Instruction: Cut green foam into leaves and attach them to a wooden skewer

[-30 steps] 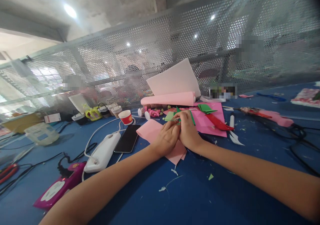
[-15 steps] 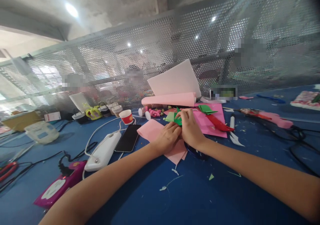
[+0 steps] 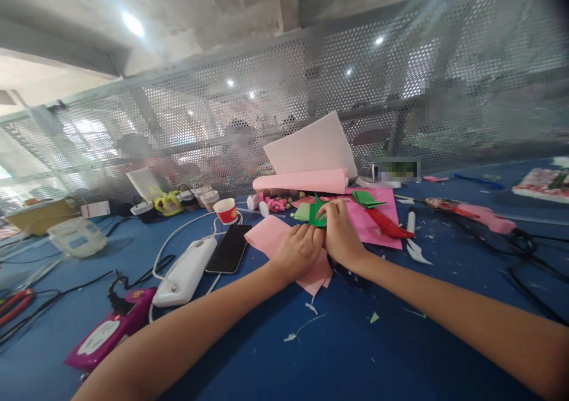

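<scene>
Both my hands meet over the middle of the blue table [image 3: 355, 353]. My left hand [image 3: 297, 251] and my right hand [image 3: 341, 235] are closed together on a small piece of green paper [image 3: 316, 213], pinching it between the fingertips. The green piece stands up a little above my fingers. Under my hands lies a light pink sheet [image 3: 275, 241], and a brighter pink sheet [image 3: 371, 217] lies just beyond. More green paper pieces [image 3: 367, 197] rest on that sheet, and a red-handled tool [image 3: 389, 223] lies to the right of my right hand.
A black phone [image 3: 229, 248], a white power brick [image 3: 184, 272] with cables, a red paper cup [image 3: 226, 210] and a pink device [image 3: 109, 330] lie to the left. A pink paper roll [image 3: 300, 181] and white sheet sit behind. A perforated metal screen [image 3: 400, 92] closes the far edge.
My right hand has shifted slightly and the green piece is now lifted more upright between the fingertips. The view has dropped a little.
</scene>
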`<state>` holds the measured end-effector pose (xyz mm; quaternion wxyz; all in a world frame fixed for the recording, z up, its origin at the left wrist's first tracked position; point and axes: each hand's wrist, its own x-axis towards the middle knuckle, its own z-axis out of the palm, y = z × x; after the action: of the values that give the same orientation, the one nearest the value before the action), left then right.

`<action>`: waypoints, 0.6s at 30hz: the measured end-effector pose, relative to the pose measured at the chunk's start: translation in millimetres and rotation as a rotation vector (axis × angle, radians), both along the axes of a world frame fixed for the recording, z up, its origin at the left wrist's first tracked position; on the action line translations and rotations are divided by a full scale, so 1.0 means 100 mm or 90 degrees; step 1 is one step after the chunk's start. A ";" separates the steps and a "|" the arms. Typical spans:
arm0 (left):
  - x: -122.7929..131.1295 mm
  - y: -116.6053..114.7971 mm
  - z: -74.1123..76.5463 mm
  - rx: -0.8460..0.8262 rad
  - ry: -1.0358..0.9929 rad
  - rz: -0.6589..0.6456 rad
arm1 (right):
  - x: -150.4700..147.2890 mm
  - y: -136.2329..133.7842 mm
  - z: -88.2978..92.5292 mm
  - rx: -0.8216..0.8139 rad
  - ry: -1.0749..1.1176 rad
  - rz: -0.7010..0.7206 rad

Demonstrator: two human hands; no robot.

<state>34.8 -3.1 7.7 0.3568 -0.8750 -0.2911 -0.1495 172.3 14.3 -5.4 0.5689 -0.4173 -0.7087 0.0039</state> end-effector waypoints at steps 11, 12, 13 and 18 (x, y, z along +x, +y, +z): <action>-0.04 0.02 0.03 0.099 -0.093 -0.128 | -0.13 -0.03 -0.05 -0.218 0.251 0.173; -0.05 0.02 0.04 0.095 -0.096 -0.139 | -0.14 -0.05 -0.05 -0.237 0.263 0.189; -0.05 0.02 0.03 0.092 -0.097 -0.142 | -0.16 -0.06 -0.05 -0.258 0.278 0.204; -0.06 0.03 0.00 0.097 -0.085 -0.095 | -0.20 -0.05 -0.06 -0.366 0.381 0.259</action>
<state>28.7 -0.2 8.1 0.3898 -0.8529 -0.2359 -0.2549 151.9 8.9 -11.8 0.5976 -0.3907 -0.5509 0.4321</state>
